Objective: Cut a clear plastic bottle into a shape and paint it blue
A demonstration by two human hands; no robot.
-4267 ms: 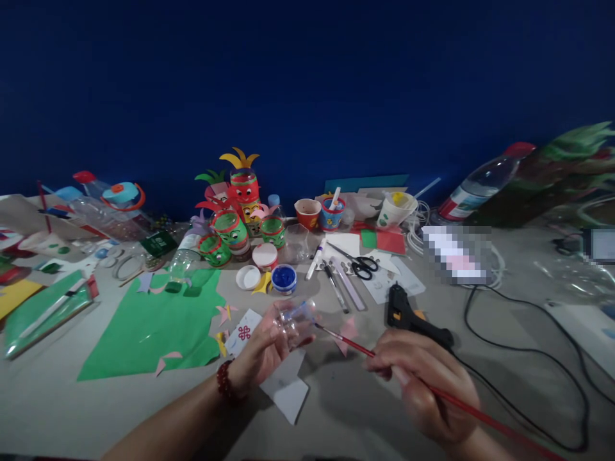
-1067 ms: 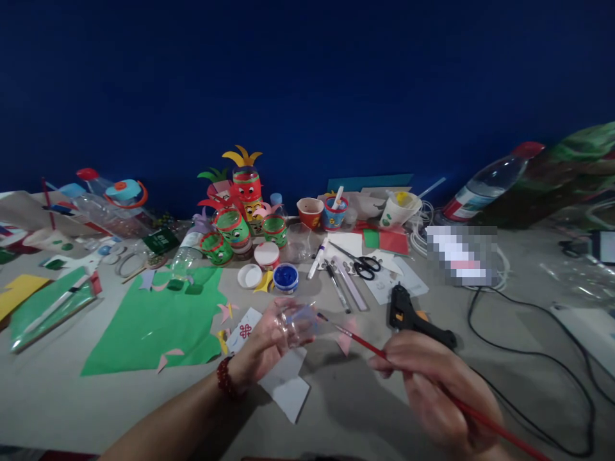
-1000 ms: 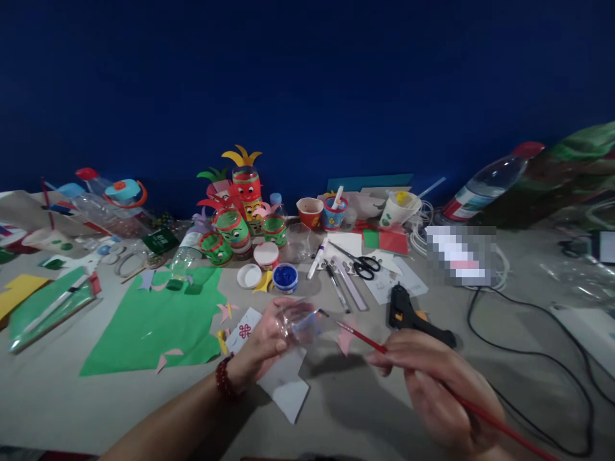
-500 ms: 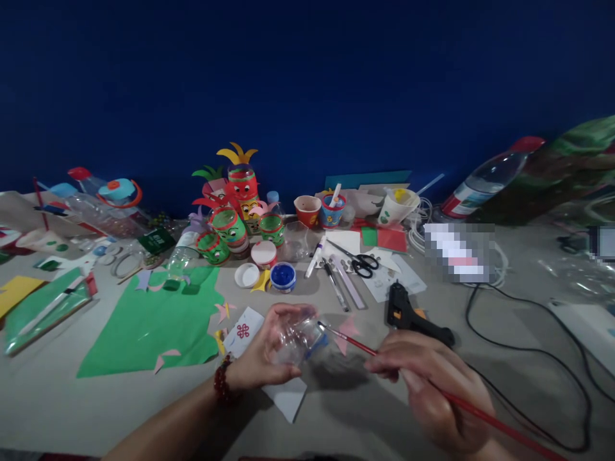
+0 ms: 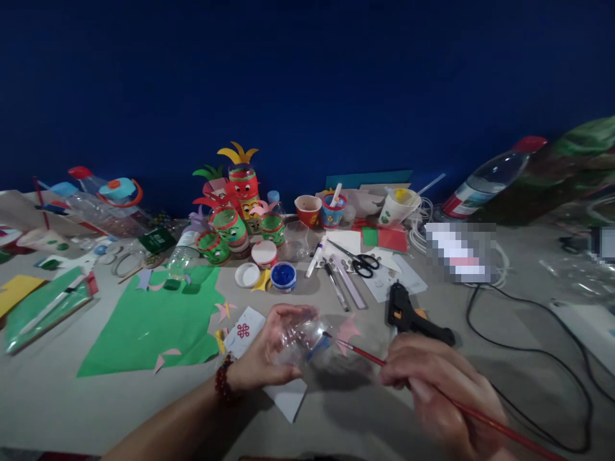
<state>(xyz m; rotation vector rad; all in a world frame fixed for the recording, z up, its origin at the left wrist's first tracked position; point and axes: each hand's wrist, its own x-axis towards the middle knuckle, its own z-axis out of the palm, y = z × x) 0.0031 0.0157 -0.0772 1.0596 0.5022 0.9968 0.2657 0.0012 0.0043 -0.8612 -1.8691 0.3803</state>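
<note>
My left hand (image 5: 271,349) is wrapped round a clear plastic bottle piece (image 5: 300,336), tilted with a patch of blue paint on its right part. A red-handled paintbrush (image 5: 362,354) is gripped in my right hand (image 5: 432,384), its dark tip at the bottle piece close to the blue patch; whether the tip touches is hard to see. Beyond my hands stands an uncovered pot of blue paint (image 5: 283,276), with a white lid (image 5: 247,275) beside it. A white paper with a red knot print (image 5: 252,323) lies partly under my left hand.
A black glue gun (image 5: 413,314) lies near my right hand, with a dark cable (image 5: 523,349) trailing right. Scissors (image 5: 360,259) and pens (image 5: 336,285) lie farther back. Green paper (image 5: 154,320) covers the left. Decorated cups (image 5: 229,227) stand at the back.
My right hand and the paintbrush have shifted slightly right and down. The brush tip sits a little lower near the blue patch. My left hand has hardly moved.
</note>
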